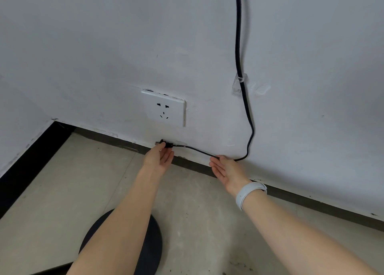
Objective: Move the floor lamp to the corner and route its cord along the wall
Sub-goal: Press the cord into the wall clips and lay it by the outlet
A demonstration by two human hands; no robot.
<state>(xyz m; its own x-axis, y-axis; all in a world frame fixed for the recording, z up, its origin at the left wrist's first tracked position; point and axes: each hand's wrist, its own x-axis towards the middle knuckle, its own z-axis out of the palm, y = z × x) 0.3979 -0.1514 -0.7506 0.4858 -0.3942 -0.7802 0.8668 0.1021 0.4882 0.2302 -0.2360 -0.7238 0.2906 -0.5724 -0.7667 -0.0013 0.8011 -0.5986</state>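
Left hand: your left hand pinches the black plug at its fingertips, low on the wall below the socket.
Right hand: your right hand lies palm up, fingers loose, under the cord.
Cord: it runs down through a clear clip, then bends left along the baseboard.
Lamp base: the dark round base sits on the floor beneath your left forearm.

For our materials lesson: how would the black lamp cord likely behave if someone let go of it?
The cord likely flops: it sags in a loop below the clear clip. It seems light, as fingertips of the right hand support it. The plug end would probably drop.
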